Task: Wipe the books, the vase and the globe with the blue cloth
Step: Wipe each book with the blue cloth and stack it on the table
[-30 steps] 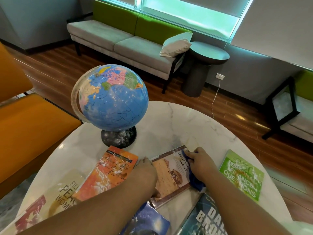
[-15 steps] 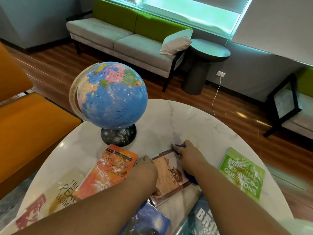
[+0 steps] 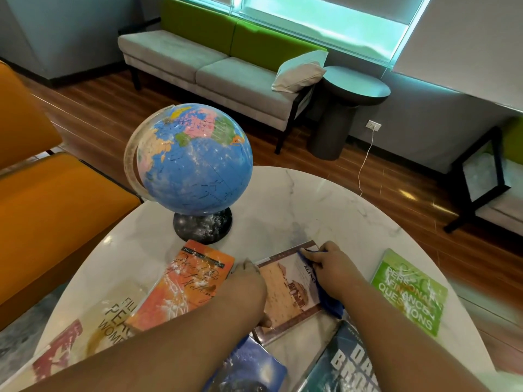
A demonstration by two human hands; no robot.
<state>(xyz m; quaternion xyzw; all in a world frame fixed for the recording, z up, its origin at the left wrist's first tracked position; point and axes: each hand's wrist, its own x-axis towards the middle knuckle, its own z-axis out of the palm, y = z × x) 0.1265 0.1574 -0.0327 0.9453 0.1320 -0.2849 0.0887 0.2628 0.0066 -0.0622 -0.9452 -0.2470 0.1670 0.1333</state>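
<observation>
- Beige book [image 3: 85, 335] lies at the left rim of the table [image 3: 311, 199]. Globe [image 3: 192, 162] stands upright behind the orange book [image 3: 184, 284].
- Count: 1 globe, 6 books, 1 blue cloth [image 3: 329, 302].
- Left hand [image 3: 249, 284]: fingers grip the left edge of the tan book [image 3: 288, 292], as 0.5 s ago.
- Right hand [image 3: 331, 267]: fingers clenched on the blue cloth at the tan book's far right corner. It is slightly further right than 0.5 s ago, and the title is partly uncovered.
- Bare table behind the tan book; green book [image 3: 410, 292] near the right rim.

A grey-and-green sofa [image 3: 215, 66] and dark round side table [image 3: 353, 86] stand on wooden floor [image 3: 311, 154] under a bright window [image 3: 325, 18].
</observation>
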